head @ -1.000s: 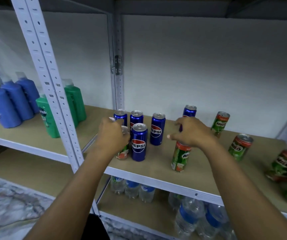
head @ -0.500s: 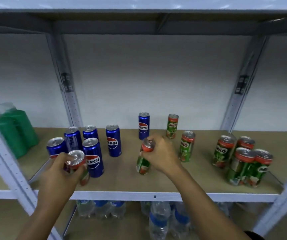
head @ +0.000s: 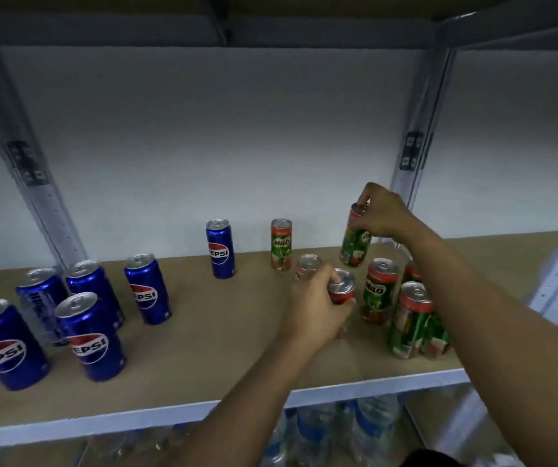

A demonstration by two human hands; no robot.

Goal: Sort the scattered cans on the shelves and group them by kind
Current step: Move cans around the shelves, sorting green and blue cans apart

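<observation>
On the left end of the shelf [head: 183,362], five Pepsi cans [head: 92,335] already stand close together as a group, all upright. Further along, toward the back wall, a lone Pepsi can [head: 221,249] stands well apart from that cluster, with a single Milo can [head: 281,245] just to its right; both look unsorted.

Right of centre, the left hand [head: 316,306] has its grip clamped around a Milo can's [head: 342,286] upper body, low at the shelf surface and just beside the Milo group; whether its base touches the board is hidden by the hand. Another can top [head: 308,263] shows just behind the knuckles.

Next, the right hand [head: 383,214] has its grip closed on the rim of a second Milo can [head: 355,244], held tilted and lifted above the shelf, behind the group.

At the right end, the standing Milo cans [head: 380,291] sit bunched together, partly hidden by the right forearm.

By my reading, the sorting is mostly done: two held cans need setting down with their kind, then the stray Pepsi and the back Milo remain.
</observation>
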